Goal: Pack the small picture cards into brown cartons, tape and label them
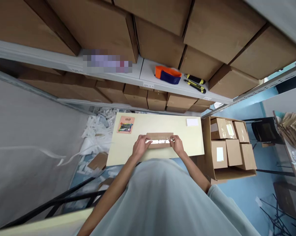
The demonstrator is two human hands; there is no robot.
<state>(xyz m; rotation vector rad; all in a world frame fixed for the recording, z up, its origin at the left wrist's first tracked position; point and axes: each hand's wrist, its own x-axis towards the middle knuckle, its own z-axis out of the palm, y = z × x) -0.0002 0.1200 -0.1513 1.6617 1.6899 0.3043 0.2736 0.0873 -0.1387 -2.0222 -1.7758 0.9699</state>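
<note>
Your two hands meet over a small flat brown cardboard box [159, 135] that lies on the pale yellow tabletop [187, 137], near its front edge and right in front of you. A strip of glossy clear tape [160, 141] runs across the box from side to side. Your left hand [141, 146] has its fingers curled at the left end of that strip, and your right hand [177, 146] is curled the same way at the right end, each seemingly pinching its end; whether the strip is already stuck down cannot be told. To the far left of the box lies a pink square card with a colourful picture [125, 124]. To its far right is a small white paper label [192, 122]. Further right of the box, off the tabletop, stands an open brown carton [206, 144] packed with small boxes. Above and beyond the box, on a grey shelf [148, 77], sits an orange-and-blue tape dispenser [168, 74] with two yellow-and-black utility knives [195, 82] just beside it.
</note>
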